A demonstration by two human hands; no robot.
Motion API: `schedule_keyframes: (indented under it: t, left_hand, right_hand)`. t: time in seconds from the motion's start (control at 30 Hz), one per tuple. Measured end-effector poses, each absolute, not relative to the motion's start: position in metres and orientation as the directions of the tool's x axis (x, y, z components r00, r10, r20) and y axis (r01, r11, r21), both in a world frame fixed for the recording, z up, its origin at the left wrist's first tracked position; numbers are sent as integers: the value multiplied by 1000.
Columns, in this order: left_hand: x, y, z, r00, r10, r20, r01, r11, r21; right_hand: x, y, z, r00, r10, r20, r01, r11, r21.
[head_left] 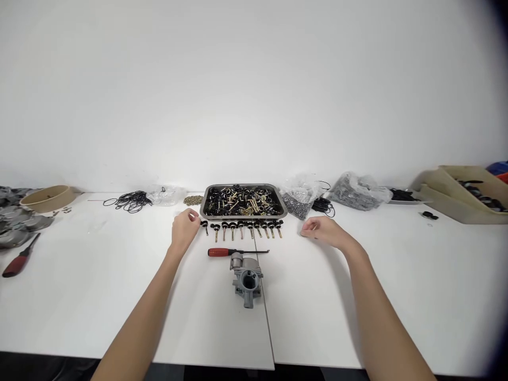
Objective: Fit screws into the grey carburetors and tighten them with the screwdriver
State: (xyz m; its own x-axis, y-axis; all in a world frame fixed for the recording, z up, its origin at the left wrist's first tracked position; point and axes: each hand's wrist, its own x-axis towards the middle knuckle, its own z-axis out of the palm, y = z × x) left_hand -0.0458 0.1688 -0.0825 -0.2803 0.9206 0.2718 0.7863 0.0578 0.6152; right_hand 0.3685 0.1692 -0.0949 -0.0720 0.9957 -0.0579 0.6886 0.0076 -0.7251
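Note:
My left hand (184, 226) reaches toward the left end of a row of small black-capped brass screws (242, 229) lying in front of a metal tray (206, 203). Its fingers are curled with the tips pinched together, and whether they hold anything is too small to tell. My right hand (320, 231) rests on the table right of the row, fingers curled in a loose pinch close to the table top. A red-handled screwdriver (234, 252) lies between my arms. Just below it stands a grey metal carburetor body (246, 279).
The tray holds several black and brass parts. Behind it lie black rubber rings (129, 201), a heap of small brass bits (193, 200) and plastic bags of parts (357, 190). A tan bowl (47, 198) and second red screwdriver (18, 259) sit left; cardboard boxes (464, 198) right.

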Motion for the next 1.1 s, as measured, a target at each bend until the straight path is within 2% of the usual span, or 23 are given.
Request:
schedule_keyframes:
  t: [0.07,0.2,0.43,0.53,0.73,0.87,1.0,1.1]
  left_hand:
    - [-45,170,-85,-276,944,183,793,115,598]
    - [-44,175,-93,-223,972,74,821,147,551]
    - [-47,181,-101,-140,987,84,853,77,516]
    - [-48,182,-101,-123,988,97,860,58,506]
    - [-48,183,-102,-84,990,114,869,16,494]
    - [-49,182,-105,-89,987,134,868,11,496]
    - [-49,183,-107,-103,983,150,853,9,522]
    - [-47,180,-101,-115,979,169,834,3,551]
  right_hand:
    - [373,172,-101,-23,997,-73,726,-34,-686]
    - [371,172,-105,-28,997,-78,742,-31,-669]
    - [363,167,-101,15,998,-69,742,-57,-667]
    - [360,166,-97,84,996,32,735,-40,-677]
    - [328,157,-76,67,937,342,691,204,-694]
    - [283,142,-71,-85,932,353,555,339,-760]
    - [237,127,-83,-294,916,274,411,380,-829]
    - [212,118,-92,-365,878,309,284,421,-861]
